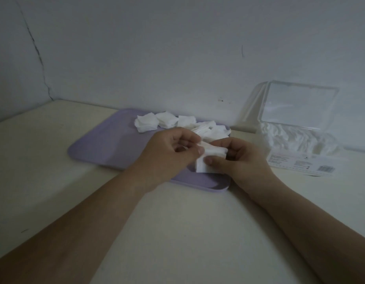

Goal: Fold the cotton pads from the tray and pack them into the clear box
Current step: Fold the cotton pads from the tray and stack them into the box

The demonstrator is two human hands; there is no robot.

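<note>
Both forearms bare, entering from the lower corners and converging at centre, wrists roughly straight. Left hand (171,152): fingers curled, thumb and fingertips pinching the left edge of a cotton pad (215,153). Right hand (238,160): fingers curled, thumb on the pad's near face.

Cracked pale wall (177,48), cream table (177,232), dim light
</note>
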